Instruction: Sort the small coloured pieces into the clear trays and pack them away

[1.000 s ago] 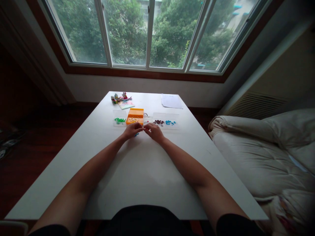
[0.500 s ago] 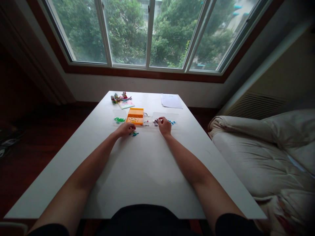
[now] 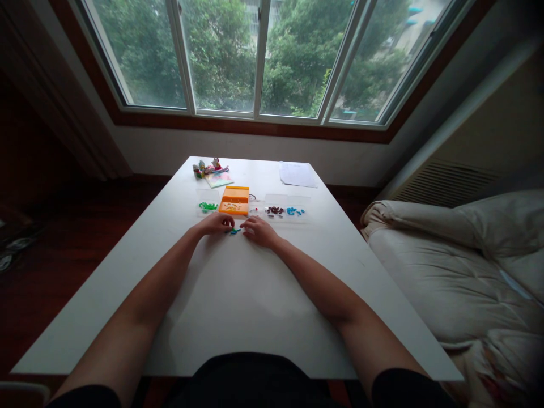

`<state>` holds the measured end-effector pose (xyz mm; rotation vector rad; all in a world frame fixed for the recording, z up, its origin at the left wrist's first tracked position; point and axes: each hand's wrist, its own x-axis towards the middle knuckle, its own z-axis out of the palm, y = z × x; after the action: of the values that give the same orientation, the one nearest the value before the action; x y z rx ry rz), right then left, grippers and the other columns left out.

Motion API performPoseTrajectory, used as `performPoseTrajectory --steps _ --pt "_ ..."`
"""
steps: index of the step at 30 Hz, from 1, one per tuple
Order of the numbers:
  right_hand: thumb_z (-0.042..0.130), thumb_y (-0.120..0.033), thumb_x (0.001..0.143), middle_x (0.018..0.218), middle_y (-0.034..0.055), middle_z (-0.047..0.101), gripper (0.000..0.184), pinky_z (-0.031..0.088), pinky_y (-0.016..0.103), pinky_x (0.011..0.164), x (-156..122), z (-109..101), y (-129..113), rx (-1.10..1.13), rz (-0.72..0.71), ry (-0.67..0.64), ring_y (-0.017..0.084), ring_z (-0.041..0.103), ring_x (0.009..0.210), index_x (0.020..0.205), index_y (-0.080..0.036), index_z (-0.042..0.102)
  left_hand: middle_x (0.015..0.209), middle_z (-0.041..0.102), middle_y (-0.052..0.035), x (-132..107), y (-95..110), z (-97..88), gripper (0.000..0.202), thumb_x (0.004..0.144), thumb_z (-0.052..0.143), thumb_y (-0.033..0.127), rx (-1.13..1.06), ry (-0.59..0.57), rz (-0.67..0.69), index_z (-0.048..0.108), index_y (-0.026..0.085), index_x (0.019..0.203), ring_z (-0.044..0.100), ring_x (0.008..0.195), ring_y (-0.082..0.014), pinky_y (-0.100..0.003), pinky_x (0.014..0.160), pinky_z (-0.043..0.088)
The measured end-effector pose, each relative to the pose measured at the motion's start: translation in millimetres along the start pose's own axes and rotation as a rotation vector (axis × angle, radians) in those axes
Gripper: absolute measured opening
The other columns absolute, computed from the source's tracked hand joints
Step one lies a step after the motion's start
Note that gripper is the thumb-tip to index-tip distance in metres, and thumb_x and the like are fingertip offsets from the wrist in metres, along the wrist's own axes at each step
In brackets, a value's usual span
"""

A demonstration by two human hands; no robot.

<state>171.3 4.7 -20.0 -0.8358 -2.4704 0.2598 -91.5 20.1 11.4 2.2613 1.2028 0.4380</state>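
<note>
My left hand [image 3: 216, 224] rests on the white table with its fingers curled and closed on a small blue-green piece [image 3: 235, 231], which looks like joined toy bricks. Its fingertips partly cover the piece. Close on the other side, my right hand [image 3: 259, 231] points its pinched fingers at the same piece. Whatever it holds is too small to make out. Just beyond the hands lies an open orange case [image 3: 235, 194] with tiny yellowish pieces in it.
A clear box of green pieces [image 3: 208, 207] stands left of the case. To the right, clear compartments hold dark brown pieces [image 3: 275, 210] and blue pieces [image 3: 294, 211]. Small figures [image 3: 208, 168], a colourful booklet [image 3: 220, 179] and paper sheets [image 3: 297, 174] lie toward the far edge.
My right hand has moved left and nearer, from the brown pieces to the blue-green piece, leaving the compartments uncovered. My left hand stays beside the piece, its fingers slightly shifted.
</note>
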Motion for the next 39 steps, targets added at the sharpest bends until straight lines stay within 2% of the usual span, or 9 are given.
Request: performPoseTrajectory --steps 8,12,16,21,23,27,30,35,39 --pt "0.07 -0.026 0.09 0.114 0.008 0.067 0.029 0.046 0.04 0.099 -1 -1 -4 -0.054 -0.068 -0.021 0.025 0.058 0.111 0.119 -0.027 0.071 0.075 0.069 -0.0017 3 -1 5.2 0.023 0.077 0.065 0.037 -0.006 0.058 0.009 0.076 0.021 0.088 0.06 0.067 -0.0159 -0.025 0.062 0.042" --pt "0.068 -0.023 0.091 0.109 0.0073 0.068 0.017 0.047 0.037 0.096 -2 0 -5 -0.053 -0.055 0.009 0.023 0.058 0.107 0.108 -0.025 0.072 0.079 0.07 -0.0016 4 -5 3.0 0.021 0.078 0.061 0.034 0.003 0.254 -0.038 0.072 0.02 0.091 0.06 0.07 -0.0161 -0.026 0.065 0.044" --pt "0.067 -0.02 0.091 0.105 0.0073 0.068 0.011 0.047 0.035 0.092 -2 -1 -4 -0.074 -0.008 0.016 0.022 0.058 0.103 0.101 -0.023 0.072 0.082 0.07 -0.002 2 -14 -3.7 0.018 0.076 0.061 0.03 0.022 0.48 -0.181 0.069 0.02 0.09 0.06 0.071 -0.0161 -0.026 0.066 0.044" --pt "0.066 -0.019 0.092 0.102 0.0074 0.067 0.007 0.047 0.032 0.088 -2 0 -3 -0.074 -0.006 0.003 0.022 0.058 0.101 0.095 -0.022 0.072 0.089 0.073 -0.0031 -2 -27 -13.6 0.022 0.079 0.059 0.03 0.025 0.606 -0.366 0.069 0.019 0.095 0.063 0.078 -0.0172 -0.026 0.069 0.046" --pt "0.066 -0.018 0.091 0.102 0.0076 0.067 0.007 0.046 0.032 0.087 -2 1 -3 -0.068 -0.007 0.01 0.022 0.058 0.101 0.093 -0.022 0.071 0.09 0.073 -0.003 -3 -31 -17.3 0.022 0.08 0.06 0.031 0.035 0.573 -0.371 0.07 0.019 0.096 0.064 0.079 -0.0173 -0.026 0.069 0.046" --pt "0.065 -0.014 0.088 0.096 0.0057 0.068 0.01 0.046 0.031 0.085 -2 0 1 -0.022 0.039 0.066 0.021 0.058 0.096 0.09 -0.022 0.069 0.087 0.074 -0.0017 -8 -37 -23.1 0.02 0.079 0.063 0.034 0.14 0.403 -0.324 0.074 0.022 0.091 0.064 0.077 -0.0178 -0.027 0.068 0.044" --pt "0.063 -0.012 0.086 0.089 0.0036 0.067 0.011 0.044 0.029 0.082 -3 -4 7 0.021 0.105 0.135 0.019 0.058 0.088 0.089 -0.022 0.067 0.086 0.074 -0.0019 -11 -38 -24.2 0.02 0.078 0.065 0.037 0.214 0.352 -0.344 0.075 0.024 0.089 0.064 0.076 -0.0185 -0.027 0.067 0.043" --pt "0.058 -0.017 0.089 0.084 0.0035 0.066 0.008 0.042 0.029 0.08 -5 -19 19 -0.004 0.264 0.342 0.019 0.057 0.082 0.089 -0.021 0.066 0.087 0.074 -0.0038 -12 -36 -20.3 0.021 0.078 0.066 0.038 0.254 0.294 -0.33 0.077 0.024 0.09 0.063 0.076 -0.0197 -0.028 0.065 0.043" --pt "0.054 -0.02 0.09 0.083 0.0054 0.064 0.01 0.041 0.032 0.081 -11 -39 43 -0.101 0.471 0.576 0.021 0.055 0.084 0.089 -0.02 0.065 0.088 0.074 -0.0035 -12 -35 -19.0 0.018 0.079 0.064 0.033 0.251 0.265 -0.261 0.076 0.024 0.09 0.064 0.078 -0.0202 -0.029 0.067 0.044"
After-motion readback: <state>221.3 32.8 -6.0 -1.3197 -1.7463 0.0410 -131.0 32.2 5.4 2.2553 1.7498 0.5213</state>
